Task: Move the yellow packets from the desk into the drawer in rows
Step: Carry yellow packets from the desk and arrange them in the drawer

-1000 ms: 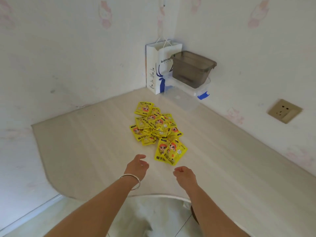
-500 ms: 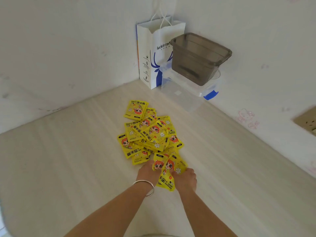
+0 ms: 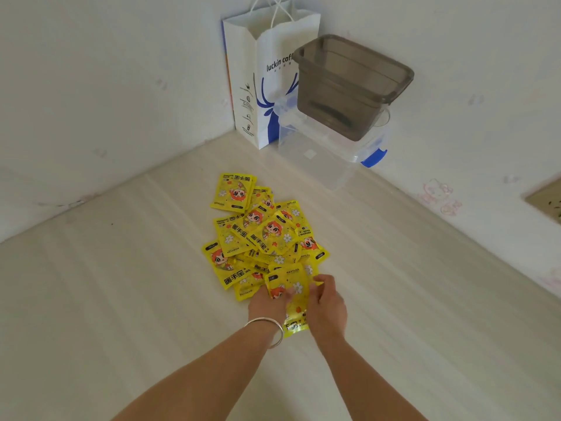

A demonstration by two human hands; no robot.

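Observation:
A loose heap of several yellow packets (image 3: 261,232) with cartoon prints lies on the pale wooden desk (image 3: 121,284). At the heap's near edge both my hands meet. My left hand (image 3: 267,302), with a silver bangle on the wrist, pinches the nearest yellow packet (image 3: 291,284) on its left side. My right hand (image 3: 326,302) grips the same packets from the right, thumb on top. Another packet (image 3: 296,325) sticks out below, between my wrists. No drawer is in view.
In the far corner stand a white and blue paper bag (image 3: 267,83) and a grey plastic bin (image 3: 352,86) on a clear lidded box (image 3: 328,153) with a blue clip. A wall socket (image 3: 546,202) sits at the right. Walls bound the desk behind and to the right.
Both hands have reached forward from the desk's near edge to the heap and taken hold of the nearest packets. The camera has moved closer to the heap.

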